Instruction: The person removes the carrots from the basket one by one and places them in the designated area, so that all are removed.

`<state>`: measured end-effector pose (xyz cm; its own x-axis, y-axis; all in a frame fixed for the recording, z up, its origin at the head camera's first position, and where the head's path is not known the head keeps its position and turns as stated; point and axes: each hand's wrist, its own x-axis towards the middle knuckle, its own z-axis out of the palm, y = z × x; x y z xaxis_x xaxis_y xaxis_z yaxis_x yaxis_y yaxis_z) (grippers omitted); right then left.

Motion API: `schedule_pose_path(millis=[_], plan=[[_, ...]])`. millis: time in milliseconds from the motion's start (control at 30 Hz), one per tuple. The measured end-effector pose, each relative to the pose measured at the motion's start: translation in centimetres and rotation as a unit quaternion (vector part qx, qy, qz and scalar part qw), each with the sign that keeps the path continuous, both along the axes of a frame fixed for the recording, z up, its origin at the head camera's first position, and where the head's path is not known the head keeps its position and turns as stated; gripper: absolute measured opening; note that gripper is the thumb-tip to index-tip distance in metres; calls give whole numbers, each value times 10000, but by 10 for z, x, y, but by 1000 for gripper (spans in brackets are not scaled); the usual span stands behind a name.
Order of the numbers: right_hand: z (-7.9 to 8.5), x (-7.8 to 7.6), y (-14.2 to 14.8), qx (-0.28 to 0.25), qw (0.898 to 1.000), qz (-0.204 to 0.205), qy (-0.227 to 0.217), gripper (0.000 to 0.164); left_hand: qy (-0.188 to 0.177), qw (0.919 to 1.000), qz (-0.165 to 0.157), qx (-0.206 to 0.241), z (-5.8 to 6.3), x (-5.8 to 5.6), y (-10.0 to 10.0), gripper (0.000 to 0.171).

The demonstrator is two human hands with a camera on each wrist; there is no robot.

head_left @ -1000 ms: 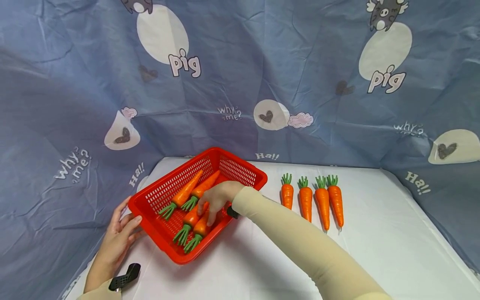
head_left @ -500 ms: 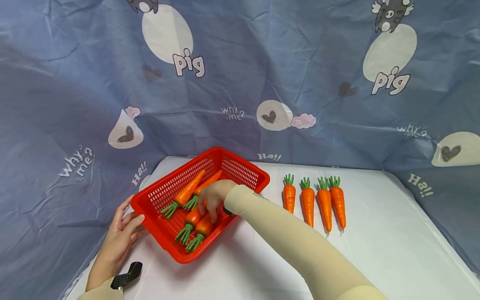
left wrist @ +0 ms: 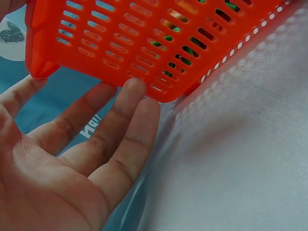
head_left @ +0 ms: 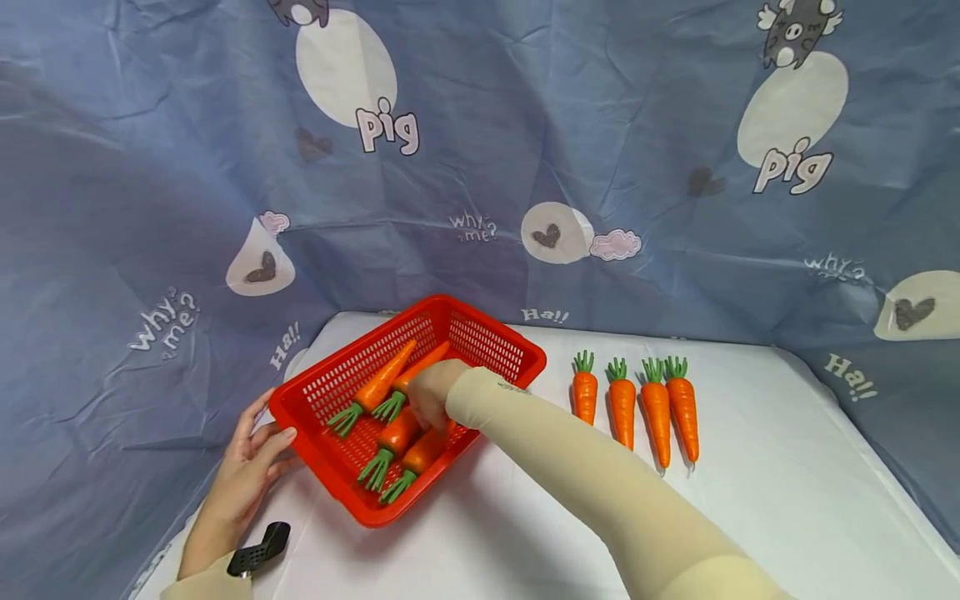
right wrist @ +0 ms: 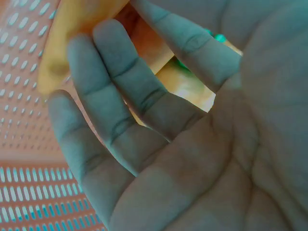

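Observation:
A red plastic basket point(head_left: 318, 471) with slotted walls sits tilted across the table's left side, several carrots with green tops lying in it. My left hand point(head_left: 240, 483) grips its left corner, thumb on the rim; in the left wrist view the fingers point(left wrist: 122, 144) reach beneath the slotted end wall point(left wrist: 120, 41). My right hand point(head_left: 437, 387) is inside the basket over two front carrots, the inner one point(head_left: 399, 429) and the outer one point(head_left: 426, 452), covering their tips. In the right wrist view its fingers point(right wrist: 139, 86) are loosely bent against a carrot point(right wrist: 57, 53), nothing clearly pinched.
Behind the right hand, two more carrots point(head_left: 384, 382) lie along the basket's far wall. A row of several carrots point(head_left: 655, 417) lies on the white table point(head_left: 750, 483), right of my forearm. Patterned blue cloth point(head_left: 465, 142) hangs behind the table.
The two front carrots have come slightly apart, the outer one shifting right toward the basket's near wall. My right hand has moved slightly left within the basket. My left hand keeps its hold.

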<state>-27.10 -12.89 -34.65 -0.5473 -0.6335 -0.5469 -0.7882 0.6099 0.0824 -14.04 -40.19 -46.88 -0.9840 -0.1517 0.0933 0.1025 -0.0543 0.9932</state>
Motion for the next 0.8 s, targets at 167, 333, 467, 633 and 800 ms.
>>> schedule_pose_path(millis=[167, 333, 467, 633, 800], plan=[[1, 3, -1, 185, 9993, -258, 204, 17, -64, 9999, 30, -75, 0, 1, 1, 73], [2, 6, -9, 665, 9972, -219, 277, 17, -155, 9998, 90, -115, 2, 1, 1, 75], [1, 7, -13, 860, 9953, -203, 391, 24, -223, 9995, 144, -178, 3, 0, 2, 76], [0, 8, -11, 801, 9955, -179, 467, 19, -273, 9993, 155, -214, 3, 0, 3, 77], [1, 7, -3, 266, 9988, -218, 348, 24, -211, 9996, 144, -143, 1, 0, 2, 76]])
